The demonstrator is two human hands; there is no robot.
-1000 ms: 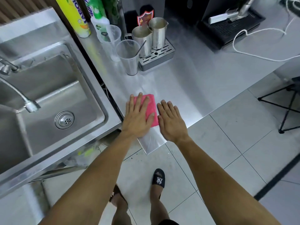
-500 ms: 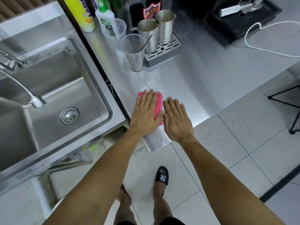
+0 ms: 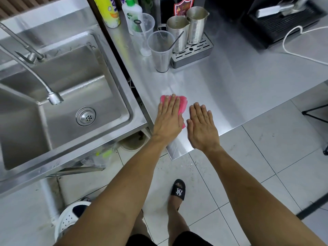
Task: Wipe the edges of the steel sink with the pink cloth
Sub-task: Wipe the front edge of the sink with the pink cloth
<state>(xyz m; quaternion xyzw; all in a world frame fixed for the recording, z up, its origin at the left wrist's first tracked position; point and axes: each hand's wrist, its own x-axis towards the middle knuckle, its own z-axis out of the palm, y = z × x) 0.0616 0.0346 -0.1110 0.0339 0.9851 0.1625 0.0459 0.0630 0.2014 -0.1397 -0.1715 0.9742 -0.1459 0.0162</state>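
Pressing flat on pink cloth (image 3: 182,103) near counter (image 3: 239,89) edge, both hands, left hand (image 3: 168,118) and right hand (image 3: 201,126), fingers straight.

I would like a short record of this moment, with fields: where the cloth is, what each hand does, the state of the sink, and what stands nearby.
cloth: pink cloth lies flat on the steel counter, right of the sink
left hand: left hand presses flat on the cloth, fingers straight
right hand: right hand lies flat on the counter beside the cloth
sink: steel sink untouched; faucet over the basin
nearby: plastic cup and two steel pitchers behind the cloth
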